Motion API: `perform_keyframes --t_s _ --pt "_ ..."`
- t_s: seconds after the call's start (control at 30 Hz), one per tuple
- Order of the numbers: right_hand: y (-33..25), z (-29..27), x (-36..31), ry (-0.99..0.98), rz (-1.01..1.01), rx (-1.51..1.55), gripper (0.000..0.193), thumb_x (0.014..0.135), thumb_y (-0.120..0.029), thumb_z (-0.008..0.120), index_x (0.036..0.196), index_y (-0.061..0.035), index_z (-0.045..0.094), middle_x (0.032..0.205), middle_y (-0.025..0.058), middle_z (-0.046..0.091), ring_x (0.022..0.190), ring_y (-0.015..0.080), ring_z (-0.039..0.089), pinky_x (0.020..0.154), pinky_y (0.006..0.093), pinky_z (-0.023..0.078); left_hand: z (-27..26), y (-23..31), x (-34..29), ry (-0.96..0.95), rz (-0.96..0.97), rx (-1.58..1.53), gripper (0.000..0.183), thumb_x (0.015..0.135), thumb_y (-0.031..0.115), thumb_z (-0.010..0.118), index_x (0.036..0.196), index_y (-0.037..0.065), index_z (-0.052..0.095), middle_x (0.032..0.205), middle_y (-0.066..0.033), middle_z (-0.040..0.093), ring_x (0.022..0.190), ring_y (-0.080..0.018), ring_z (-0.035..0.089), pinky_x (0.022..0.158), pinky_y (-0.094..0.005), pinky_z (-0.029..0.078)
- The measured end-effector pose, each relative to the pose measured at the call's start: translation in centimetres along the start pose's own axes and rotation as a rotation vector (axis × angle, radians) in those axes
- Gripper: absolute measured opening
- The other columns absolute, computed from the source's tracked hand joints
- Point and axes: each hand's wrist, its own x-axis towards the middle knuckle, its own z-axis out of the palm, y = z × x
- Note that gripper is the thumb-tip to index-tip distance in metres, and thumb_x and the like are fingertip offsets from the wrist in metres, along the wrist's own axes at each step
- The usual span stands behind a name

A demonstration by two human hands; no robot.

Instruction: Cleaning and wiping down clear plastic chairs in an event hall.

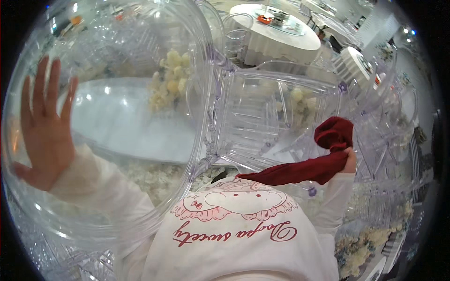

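A clear plastic chair (281, 75) lies tipped in front of me, its large rounded clear panel (136, 136) filling the left side. My left hand (47, 126) is open at the panel's left part, palm flat and fingers spread; whether it touches the plastic I cannot tell. My right hand (350, 160) is closed around a dark red cloth (300, 169), bunched above the fist and trailing left across my front. The cloth is beside the chair's lower legs. Most of the right fingers are hidden by the fabric.
More clear chairs (384, 136) crowd the right side. A round table (276, 44) with a white tablecloth stands at the back, dishes on it. Cream flowers (171, 79) show through the panel, above a pale glossy surface (136, 122). More flowers (361, 248) are at lower right.
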Motion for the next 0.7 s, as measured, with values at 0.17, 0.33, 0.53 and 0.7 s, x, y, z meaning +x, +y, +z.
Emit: perform_keyframes --t_s 0.17,0.33,0.53,0.7 --pt "-2.7 4.7 12.2 -0.196 0.117 -0.104 0.013 0.062 -0.019 0.048 0.068 -0.0069 0.051 0.066 0.0047 0.053 0.057 0.0163 0.051 0.055 0.028 0.043 0.5 -5.0 9.2 0.078 0.012 0.304 0.081 0.073 0.056 0.034 0.125 -0.002 0.012 0.13 -0.0257 0.007 0.121 -0.0375 0.008 0.091 -0.0599 0.003" --pt "2.4 8.8 18.6 -0.169 0.02 -0.227 0.014 0.062 -0.019 0.049 0.067 -0.0065 0.05 0.065 0.004 0.052 0.057 0.0154 0.05 0.055 0.0272 0.042 1.1 -10.2 13.4 0.419 -0.141 0.159 0.078 0.076 0.055 0.025 0.124 -0.006 0.016 0.128 -0.0233 0.02 0.119 -0.0356 0.018 0.093 -0.0534 0.015" --pt "3.8 13.0 20.0 -0.067 -0.08 -0.258 0.018 0.062 -0.019 0.05 0.074 -0.0051 0.05 0.071 0.0054 0.053 0.061 0.0168 0.051 0.058 0.0278 0.042 -3.2 -16.3 7.5 0.509 -0.34 -0.178 0.074 0.078 0.058 0.022 0.124 0.0 0.025 0.121 -0.0173 0.036 0.107 -0.027 0.037 0.093 -0.0395 0.025" --pt "6.8 11.5 19.7 -0.068 -0.104 -0.353 0.023 0.062 -0.02 0.05 0.079 -0.004 0.05 0.076 0.0065 0.053 0.065 0.0179 0.051 0.061 0.0283 0.042 -1.1 -13.6 -0.5 0.371 -0.49 -0.228 0.082 0.074 0.064 0.021 0.127 0.001 0.017 0.125 -0.0201 0.029 0.115 -0.0322 0.031 0.095 -0.0416 0.021"
